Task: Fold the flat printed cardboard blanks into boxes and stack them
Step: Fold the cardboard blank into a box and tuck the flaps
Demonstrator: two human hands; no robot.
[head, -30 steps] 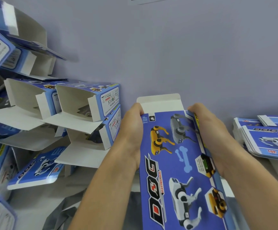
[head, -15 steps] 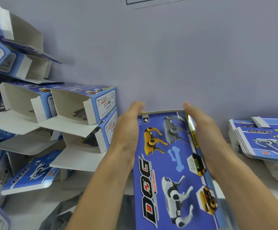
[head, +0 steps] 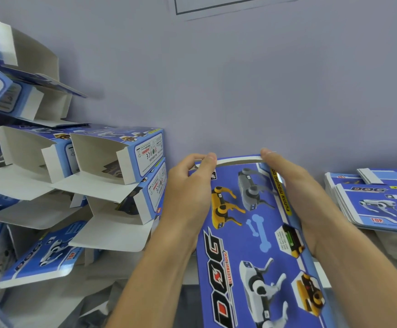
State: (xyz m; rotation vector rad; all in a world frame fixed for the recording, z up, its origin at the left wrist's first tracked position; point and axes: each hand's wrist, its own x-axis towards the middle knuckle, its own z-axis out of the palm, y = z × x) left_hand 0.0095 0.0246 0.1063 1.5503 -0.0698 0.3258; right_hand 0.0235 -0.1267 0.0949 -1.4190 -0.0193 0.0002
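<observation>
Several folded boxes [head: 119, 159] are already piled against the wall on the left, ends open, so plenty is done. One more box [head: 252, 233] is up in front of the person, left hand [head: 188, 197] and right hand [head: 294, 192] grasping its sides, fingertips on the far flap, which looks to be mid-tuck. Off right, a thick stack of flat blanks [head: 379, 204] waits, so lots is left.

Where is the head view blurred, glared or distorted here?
Head view: the folded boxes at far left smear with motion blur and bend from wide-angle distortion; a small glare streak sits on the held box edge by the right hand; lighting is soft and even, the centre print sharp.
</observation>
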